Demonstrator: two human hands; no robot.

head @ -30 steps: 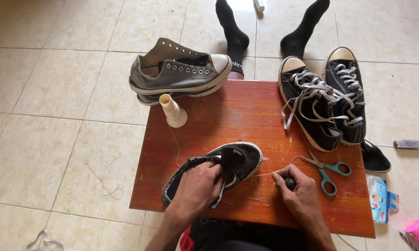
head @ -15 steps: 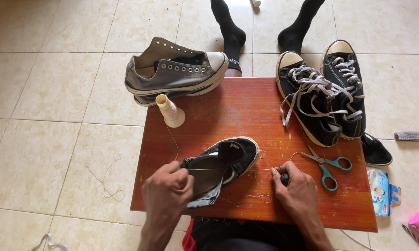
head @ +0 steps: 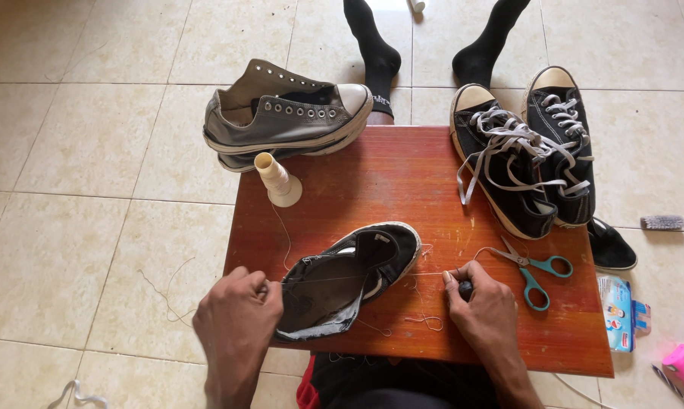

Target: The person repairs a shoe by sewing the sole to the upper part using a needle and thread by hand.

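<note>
One head camera, looking steeply down

There is a single view, from a camera worn on the person's head. It faces almost straight down over a small red-brown table (head: 402,182) and the tiled floor (head: 92,151) around it. The left hand (head: 236,318) and right hand (head: 482,307) enter from the bottom edge, close to the lens. The table's far edge lies toward the top of the frame.

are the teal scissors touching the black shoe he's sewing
Apart. The head view shows bare red table between the scissors and the black shoe, with the right hand lying between them.
</note>
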